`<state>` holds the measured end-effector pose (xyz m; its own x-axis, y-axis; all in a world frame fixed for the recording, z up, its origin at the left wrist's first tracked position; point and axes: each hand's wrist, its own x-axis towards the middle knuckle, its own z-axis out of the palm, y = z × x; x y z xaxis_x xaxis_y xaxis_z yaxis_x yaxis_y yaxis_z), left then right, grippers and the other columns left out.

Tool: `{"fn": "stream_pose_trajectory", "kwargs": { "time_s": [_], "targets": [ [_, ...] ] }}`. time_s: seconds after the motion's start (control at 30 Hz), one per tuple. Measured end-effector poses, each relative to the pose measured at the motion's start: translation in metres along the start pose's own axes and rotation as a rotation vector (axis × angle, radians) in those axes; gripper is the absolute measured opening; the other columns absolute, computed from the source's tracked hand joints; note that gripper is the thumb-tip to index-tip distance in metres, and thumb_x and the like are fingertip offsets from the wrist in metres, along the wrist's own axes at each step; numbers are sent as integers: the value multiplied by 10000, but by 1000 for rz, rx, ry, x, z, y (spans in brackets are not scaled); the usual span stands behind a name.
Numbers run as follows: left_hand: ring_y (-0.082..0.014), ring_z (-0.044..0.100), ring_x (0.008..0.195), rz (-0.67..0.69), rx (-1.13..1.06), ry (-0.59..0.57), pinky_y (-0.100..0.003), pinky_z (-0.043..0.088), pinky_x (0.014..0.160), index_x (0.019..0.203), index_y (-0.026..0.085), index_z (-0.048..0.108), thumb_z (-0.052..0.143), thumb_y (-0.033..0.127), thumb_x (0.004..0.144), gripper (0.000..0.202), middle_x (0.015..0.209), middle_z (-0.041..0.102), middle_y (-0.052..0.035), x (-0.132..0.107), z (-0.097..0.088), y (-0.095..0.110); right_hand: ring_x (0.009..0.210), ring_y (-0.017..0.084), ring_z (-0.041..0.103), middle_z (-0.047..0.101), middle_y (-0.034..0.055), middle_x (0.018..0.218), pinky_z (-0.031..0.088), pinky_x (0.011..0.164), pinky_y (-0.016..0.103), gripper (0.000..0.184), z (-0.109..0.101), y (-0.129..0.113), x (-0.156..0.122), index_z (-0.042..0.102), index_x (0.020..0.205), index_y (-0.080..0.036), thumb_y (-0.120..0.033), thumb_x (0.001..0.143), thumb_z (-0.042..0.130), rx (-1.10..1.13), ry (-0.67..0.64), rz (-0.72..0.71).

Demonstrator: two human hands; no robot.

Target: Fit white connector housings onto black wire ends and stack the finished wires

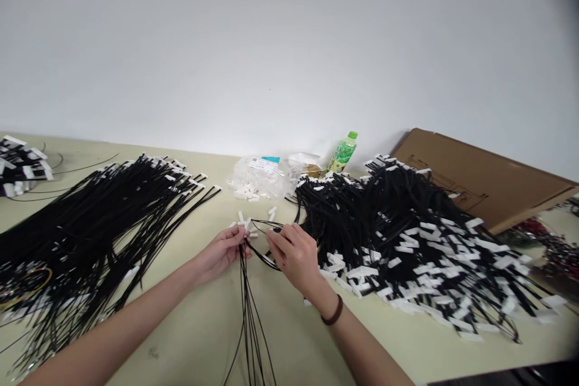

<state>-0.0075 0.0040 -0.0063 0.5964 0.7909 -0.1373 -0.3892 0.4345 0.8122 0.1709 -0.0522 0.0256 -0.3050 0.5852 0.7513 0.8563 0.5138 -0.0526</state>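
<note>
My left hand is closed around a small bunch of thin black cables that hang toward me over the table edge; white connectors stick up above its fingers. My right hand is just to the right, its fingers pinched on one black cable that loops up from the bunch. A dark band sits on my right wrist. Both hands are over the pale table, between two big cable piles.
A large pile of black cables lies on the left, another with white tags on the right. A clear bag of white connectors, a green bottle and a flat cardboard box stand at the back.
</note>
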Motion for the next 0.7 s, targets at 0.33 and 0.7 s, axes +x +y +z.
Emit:
{"fn": "stream_pose_trajectory", "kwargs": {
  "time_s": [0.33, 0.7],
  "targets": [
    [-82, 504, 577, 20, 22, -2, -243, 415, 601, 750, 127, 566, 582, 265, 763, 140, 721, 519, 5, -1, 2, 2, 637, 147, 392, 460, 32, 662, 330, 576, 260, 156, 1, -1, -1, 608, 865, -166, -180, 868, 452, 88, -20, 39],
    [-100, 526, 570, 17, 123, -27, -242, 389, 593, 751, 141, 545, 579, 298, 762, 161, 675, 531, 4, -2, 3, 2, 668, 157, 412, 490, 44, 693, 360, 608, 271, 148, 0, -3, 0, 585, 825, -145, -162, 858, 442, 125, 28, 102]
  ]
}}
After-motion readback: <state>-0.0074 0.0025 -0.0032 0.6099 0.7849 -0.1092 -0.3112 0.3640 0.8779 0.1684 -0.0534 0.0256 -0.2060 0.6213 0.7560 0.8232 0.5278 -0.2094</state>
